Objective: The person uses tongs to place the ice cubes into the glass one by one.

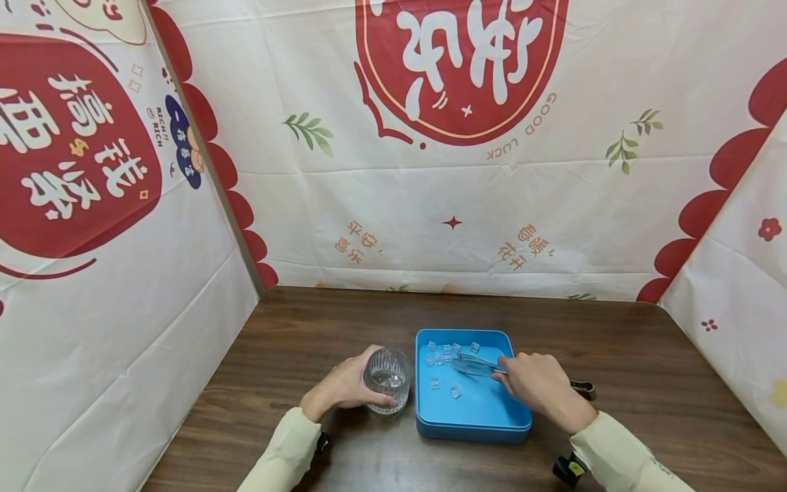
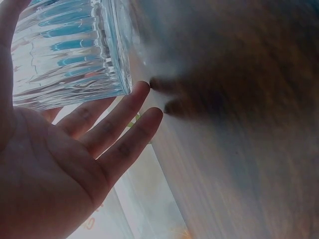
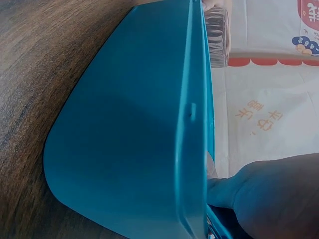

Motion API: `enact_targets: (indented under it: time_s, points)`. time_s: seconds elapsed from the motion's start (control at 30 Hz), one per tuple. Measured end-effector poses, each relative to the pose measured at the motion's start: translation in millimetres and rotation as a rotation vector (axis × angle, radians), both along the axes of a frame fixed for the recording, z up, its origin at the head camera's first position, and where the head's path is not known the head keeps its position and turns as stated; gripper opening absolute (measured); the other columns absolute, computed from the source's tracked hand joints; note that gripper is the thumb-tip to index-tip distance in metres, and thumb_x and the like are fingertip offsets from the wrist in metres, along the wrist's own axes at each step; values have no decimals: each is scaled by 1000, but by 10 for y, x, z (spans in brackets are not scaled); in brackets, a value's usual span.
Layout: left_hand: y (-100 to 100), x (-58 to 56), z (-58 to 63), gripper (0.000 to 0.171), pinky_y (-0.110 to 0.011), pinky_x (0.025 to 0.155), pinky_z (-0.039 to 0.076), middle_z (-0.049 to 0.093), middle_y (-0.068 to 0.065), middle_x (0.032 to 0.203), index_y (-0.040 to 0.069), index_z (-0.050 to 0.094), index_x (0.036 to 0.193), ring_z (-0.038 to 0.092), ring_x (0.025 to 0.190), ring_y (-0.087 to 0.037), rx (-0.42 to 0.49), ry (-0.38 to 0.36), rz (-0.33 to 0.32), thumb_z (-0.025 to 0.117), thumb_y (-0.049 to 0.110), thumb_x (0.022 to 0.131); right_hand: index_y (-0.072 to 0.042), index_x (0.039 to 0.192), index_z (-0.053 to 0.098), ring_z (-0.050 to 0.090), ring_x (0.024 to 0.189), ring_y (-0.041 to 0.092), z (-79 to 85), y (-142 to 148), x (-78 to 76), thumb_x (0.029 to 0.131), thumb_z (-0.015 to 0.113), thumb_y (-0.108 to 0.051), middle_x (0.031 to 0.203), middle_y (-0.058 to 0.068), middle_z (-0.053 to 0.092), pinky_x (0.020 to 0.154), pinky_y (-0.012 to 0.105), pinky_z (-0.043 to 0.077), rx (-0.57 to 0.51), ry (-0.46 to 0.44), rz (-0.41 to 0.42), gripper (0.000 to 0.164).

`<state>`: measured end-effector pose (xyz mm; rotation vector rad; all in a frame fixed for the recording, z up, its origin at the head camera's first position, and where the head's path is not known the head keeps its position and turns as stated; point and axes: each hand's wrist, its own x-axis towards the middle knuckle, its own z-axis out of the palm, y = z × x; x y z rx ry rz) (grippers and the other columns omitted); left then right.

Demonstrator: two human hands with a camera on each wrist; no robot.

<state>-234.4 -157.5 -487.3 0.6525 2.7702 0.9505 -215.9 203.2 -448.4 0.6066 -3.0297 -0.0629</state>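
The left hand (image 1: 347, 384) curls round the glass (image 1: 387, 376) and the right hand (image 1: 544, 384) pinches the tongs (image 1: 472, 367) over the box (image 1: 482, 410) between them, where loose cubes (image 1: 455, 391) could skid away if the tips nip them off-centre.

The head view is bright; the left wrist view is dimmer, shadows crossing the seemingly blurred surface (image 2: 239, 154) beyond the left hand (image 2: 60, 159).

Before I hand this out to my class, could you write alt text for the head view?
A person's right grip holds tongs near clear cubes in a blue tray, while the left grip holds a ridged glass beside it. Behind the brown table hangs white cloth with red prints.
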Motion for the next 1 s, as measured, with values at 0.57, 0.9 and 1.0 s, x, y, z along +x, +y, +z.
enact_targets:
  time_s: [0.57, 0.9, 1.0]
  points:
    - [6, 11, -2, 89, -39, 82, 51, 66, 2, 112, 25, 46, 136, 63, 99, -17, -25, 53, 20, 85, 62, 64, -12, 88, 64, 36, 43, 12, -59, 36, 6, 93, 67, -37, 54, -2, 39, 40, 26, 30, -27, 109, 35, 25]
    - [9, 10, -9, 90, -39, 82, 50, 66, 3, 112, 26, 45, 136, 63, 99, -16, -23, 38, 26, 84, 63, 64, -13, 87, 63, 35, 43, 12, -62, 51, 5, 93, 68, -35, 53, -3, 38, 40, 26, 28, -73, 167, 62, 23]
    - [10, 5, -3, 90, -40, 83, 50, 66, 2, 113, 25, 45, 137, 63, 100, -17, -21, 35, 20, 84, 62, 64, -14, 85, 62, 34, 42, 12, -65, 51, 5, 93, 68, -35, 53, -3, 37, 40, 26, 27, -90, 191, 71, 24]
